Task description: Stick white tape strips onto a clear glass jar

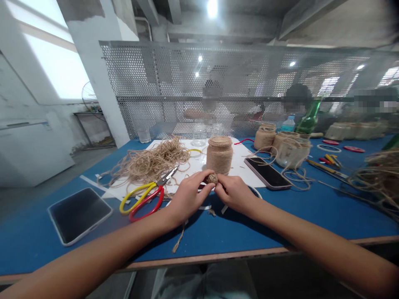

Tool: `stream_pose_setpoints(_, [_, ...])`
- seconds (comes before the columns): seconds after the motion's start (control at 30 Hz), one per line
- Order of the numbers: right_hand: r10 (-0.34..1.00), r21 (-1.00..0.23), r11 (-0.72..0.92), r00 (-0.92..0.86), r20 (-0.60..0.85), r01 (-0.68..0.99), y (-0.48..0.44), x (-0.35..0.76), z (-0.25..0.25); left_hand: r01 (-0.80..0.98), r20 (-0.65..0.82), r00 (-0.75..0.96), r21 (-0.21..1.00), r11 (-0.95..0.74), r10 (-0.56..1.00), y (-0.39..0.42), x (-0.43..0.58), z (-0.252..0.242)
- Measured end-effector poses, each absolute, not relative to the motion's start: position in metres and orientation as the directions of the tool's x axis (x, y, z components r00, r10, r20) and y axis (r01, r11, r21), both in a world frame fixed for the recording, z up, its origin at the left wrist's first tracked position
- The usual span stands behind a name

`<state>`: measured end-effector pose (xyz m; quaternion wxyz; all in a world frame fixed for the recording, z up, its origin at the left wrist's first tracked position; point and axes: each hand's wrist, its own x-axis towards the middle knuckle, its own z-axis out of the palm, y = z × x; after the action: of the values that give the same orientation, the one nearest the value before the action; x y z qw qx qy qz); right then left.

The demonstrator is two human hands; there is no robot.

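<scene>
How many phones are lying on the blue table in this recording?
2: one phone at the table's near left, the other phone right of the twine-wrapped jar. Others could be hidden under the twine.
</scene>
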<state>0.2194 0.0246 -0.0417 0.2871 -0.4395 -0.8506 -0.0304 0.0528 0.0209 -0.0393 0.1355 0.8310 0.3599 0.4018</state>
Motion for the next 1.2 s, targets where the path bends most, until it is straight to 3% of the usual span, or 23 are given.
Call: stream_pose_setpoints(1.2, [0.715,-0.248,0.645,-0.457,0.529,0.723,0.0227,0.2202,-0.0415,0.482,0.562,0.408,0.537,-0.693,0.719,0.021,0.0541,-0.0377])
